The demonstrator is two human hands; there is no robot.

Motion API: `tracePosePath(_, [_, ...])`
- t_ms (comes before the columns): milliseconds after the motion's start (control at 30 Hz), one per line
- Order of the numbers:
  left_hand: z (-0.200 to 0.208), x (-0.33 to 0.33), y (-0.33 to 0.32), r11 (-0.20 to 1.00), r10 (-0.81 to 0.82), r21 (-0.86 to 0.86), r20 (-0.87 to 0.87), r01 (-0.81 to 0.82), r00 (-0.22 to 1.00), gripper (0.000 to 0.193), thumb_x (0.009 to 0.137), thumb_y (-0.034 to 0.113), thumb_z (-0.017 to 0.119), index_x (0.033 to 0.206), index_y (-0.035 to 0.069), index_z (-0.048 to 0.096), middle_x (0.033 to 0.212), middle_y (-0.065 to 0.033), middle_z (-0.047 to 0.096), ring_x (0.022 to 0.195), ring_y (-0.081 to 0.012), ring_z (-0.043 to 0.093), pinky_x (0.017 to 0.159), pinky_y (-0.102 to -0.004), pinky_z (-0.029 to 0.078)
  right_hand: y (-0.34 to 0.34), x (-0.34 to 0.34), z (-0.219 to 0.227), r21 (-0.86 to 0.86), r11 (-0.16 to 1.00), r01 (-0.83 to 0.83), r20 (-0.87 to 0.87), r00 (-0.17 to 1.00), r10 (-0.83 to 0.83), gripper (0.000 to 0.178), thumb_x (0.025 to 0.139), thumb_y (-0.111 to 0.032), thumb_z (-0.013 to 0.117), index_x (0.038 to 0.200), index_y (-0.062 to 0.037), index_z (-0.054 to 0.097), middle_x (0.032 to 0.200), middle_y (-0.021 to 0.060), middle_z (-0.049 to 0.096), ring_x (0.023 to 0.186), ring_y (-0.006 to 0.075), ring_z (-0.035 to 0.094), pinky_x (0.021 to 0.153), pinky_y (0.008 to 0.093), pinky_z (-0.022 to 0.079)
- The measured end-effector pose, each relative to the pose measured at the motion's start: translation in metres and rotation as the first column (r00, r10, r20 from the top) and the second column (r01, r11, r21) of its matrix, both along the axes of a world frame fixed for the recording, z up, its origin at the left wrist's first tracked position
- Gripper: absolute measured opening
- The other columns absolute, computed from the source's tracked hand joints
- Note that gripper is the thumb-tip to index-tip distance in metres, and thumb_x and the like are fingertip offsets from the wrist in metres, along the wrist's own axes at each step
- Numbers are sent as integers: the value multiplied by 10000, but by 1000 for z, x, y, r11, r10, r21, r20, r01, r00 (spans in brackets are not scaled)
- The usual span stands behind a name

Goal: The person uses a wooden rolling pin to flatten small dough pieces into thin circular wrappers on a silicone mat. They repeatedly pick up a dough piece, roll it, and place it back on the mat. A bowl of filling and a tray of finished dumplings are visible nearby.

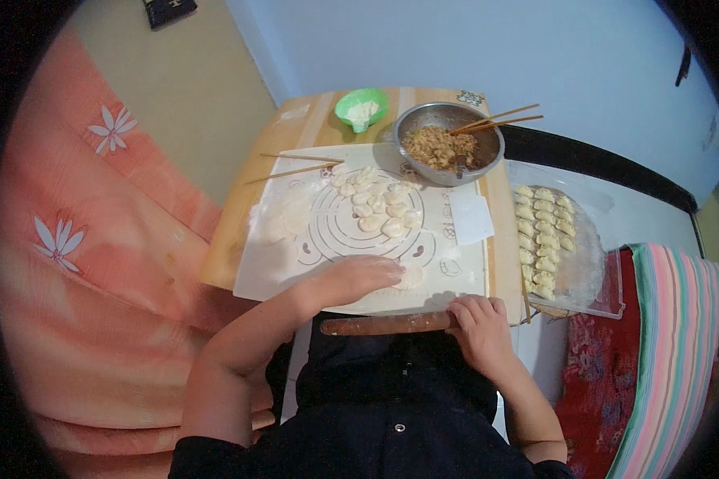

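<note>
My right hand (481, 329) is closed around one end of a wooden rolling pin (387, 324), which lies crosswise at the mat's near edge. My left hand (353, 279) reaches over the mat with its fingers stretched out. Its fingertips are at a flattened round dough wrapper (411, 278); whether they press on it or only touch its edge, I cannot tell. Beyond that hand, several small dough pieces (375, 203) sit in a cluster on the white printed mat (256, 275). Flour and a few pale, thin rounds (287, 215) show on the mat's left side.
A steel bowl (494, 160) of meat filling with chopsticks stands far right, beside a green bowl (345, 100) of flour. Loose chopsticks (295, 172) cross the mat's far left corner. Right of the table, rows of dumplings (545, 239) fill part of a clear tray (587, 295).
</note>
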State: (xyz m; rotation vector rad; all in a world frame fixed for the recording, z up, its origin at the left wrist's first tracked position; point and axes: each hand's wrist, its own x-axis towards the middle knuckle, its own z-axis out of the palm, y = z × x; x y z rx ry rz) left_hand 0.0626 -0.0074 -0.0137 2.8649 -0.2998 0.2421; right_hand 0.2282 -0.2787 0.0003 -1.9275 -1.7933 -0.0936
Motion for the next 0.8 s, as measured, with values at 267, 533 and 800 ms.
tracePosePath(267, [26, -46, -24, 847, 511, -98, -116, -522, 852, 479, 954, 231, 534, 1393, 46, 480, 1465, -136, 462, 1363, -297, 420, 1131, -410, 328, 64, 28, -7, -25, 998, -49, -54, 997, 48, 362, 782, -78, 663, 1135, -71, 579, 1208, 66, 621, 1182, 276, 552, 922, 401, 399])
tracePosePath(533, [-3, -4, 0, 625, 775, 54, 73, -779, 628, 565, 954, 373, 536, 1381, 8, 477, 1481, -169, 430, 1401, -302, 357, 1148, -480, 256, 134, 60, -22, -141, 986, 88, 108, 991, -73, 619, 957, -332, 502, 1482, -46, 341, 1572, 121, 306, 1464, 297, 249, 1197, 481, 148])
tracePosePath(800, [9, -34, -52, 697, 712, 94, 25, -711, 702, 652, 945, 387, 536, 1425, -33, 401, 1510, -183, 379, 1424, -307, 309, 1163, -498, 215, 81, 44, -17, -195, 980, -41, 122, 990, 66, 675, 939, -396, 530, 1456, -1, 354, 1552, 142, 327, 1454, 336, 257, 1173, 487, 217])
